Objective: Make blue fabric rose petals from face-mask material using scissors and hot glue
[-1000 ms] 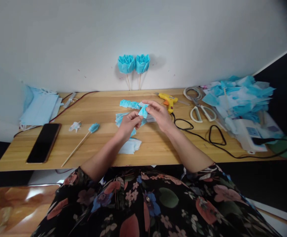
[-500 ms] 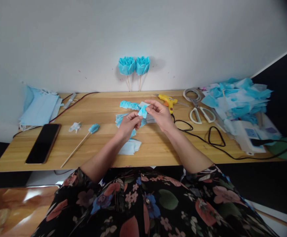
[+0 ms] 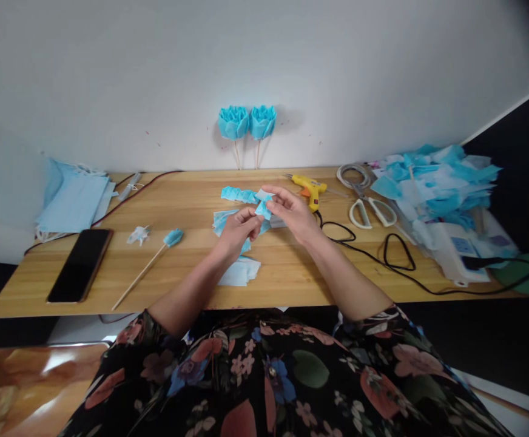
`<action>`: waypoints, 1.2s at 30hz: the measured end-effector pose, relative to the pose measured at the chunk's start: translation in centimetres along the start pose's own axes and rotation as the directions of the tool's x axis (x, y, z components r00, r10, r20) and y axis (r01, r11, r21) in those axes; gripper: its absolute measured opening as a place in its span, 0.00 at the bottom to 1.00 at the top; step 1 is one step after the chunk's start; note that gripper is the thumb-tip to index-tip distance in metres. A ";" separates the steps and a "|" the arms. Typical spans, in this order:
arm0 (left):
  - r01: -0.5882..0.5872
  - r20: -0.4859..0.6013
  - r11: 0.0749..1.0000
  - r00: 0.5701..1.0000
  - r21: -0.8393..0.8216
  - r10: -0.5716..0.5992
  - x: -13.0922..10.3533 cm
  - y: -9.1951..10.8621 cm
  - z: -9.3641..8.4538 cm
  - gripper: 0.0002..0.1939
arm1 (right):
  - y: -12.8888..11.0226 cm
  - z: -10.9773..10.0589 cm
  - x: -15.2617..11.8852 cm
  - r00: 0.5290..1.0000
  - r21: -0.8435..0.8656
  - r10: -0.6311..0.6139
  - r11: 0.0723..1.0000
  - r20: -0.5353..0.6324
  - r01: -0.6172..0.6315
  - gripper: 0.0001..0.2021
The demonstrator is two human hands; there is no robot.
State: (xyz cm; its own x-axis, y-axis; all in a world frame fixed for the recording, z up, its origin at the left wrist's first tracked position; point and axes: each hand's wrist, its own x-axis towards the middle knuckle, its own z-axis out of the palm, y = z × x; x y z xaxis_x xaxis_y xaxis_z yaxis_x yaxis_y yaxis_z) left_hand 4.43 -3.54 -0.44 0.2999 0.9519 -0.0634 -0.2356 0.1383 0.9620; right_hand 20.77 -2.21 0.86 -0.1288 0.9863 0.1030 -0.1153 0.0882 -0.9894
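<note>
Between my two hands is a small piece of blue mask fabric [image 3: 263, 209], folded or twisted. My left hand [image 3: 241, 230] pinches its lower left edge. Thumb and fingers of my right hand [image 3: 290, 211] close on its right side. A row of folded blue petals [image 3: 238, 194] lies just behind the hands. Flat blue fabric pieces [image 3: 241, 271] lie beneath and in front of my left hand, which partly hides them. Off to the left, a wooden stick with a blue bud [image 3: 173, 237] rests on the table.
Two blue fabric flowers [image 3: 233, 123] on sticks lean against the wall. A yellow glue gun [image 3: 309, 187] and white-handled scissors [image 3: 374, 212] lie right of my hands, near a black cable and a scrap heap [image 3: 437, 182]. Leftward are a phone [image 3: 80, 265] and stacked face masks [image 3: 71, 197].
The fingers of my right hand have shifted slightly on the blue piece, and its folded shape looks a little different. My left hand stays nearly in place.
</note>
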 end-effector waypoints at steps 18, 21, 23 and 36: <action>-0.009 0.006 0.994 1.000 0.112 0.008 -0.1 0.3 0.3 0.11 | 0.5 -0.2 0.2 1.000 0.032 0.001 0.999 0.009 -0.001 0.27; -0.017 0.021 0.987 1.000 0.158 0.014 0.0 0.2 0.2 0.11 | 0.4 -0.1 0.2 1.000 0.009 -0.012 1.000 0.006 0.012 0.27; -0.025 0.036 0.985 0.999 0.171 0.019 0.0 0.1 0.2 0.11 | 0.3 -0.1 0.1 1.000 0.005 -0.018 1.000 -0.002 0.018 0.27; 0.000 0.005 0.993 1.000 0.116 0.000 -0.3 0.6 0.3 0.11 | 0.0 -0.3 0.0 0.993 0.014 0.003 1.000 -0.114 -0.001 0.24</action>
State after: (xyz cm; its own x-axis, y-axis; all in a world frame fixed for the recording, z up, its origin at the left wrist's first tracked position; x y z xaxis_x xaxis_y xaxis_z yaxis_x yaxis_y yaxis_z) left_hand 4.46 -3.78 0.19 0.3041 0.9506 -0.0626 -0.1269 0.1055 0.9863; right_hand 21.06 -2.21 0.81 -0.0156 0.9960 0.0881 -0.1293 0.0854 -0.9879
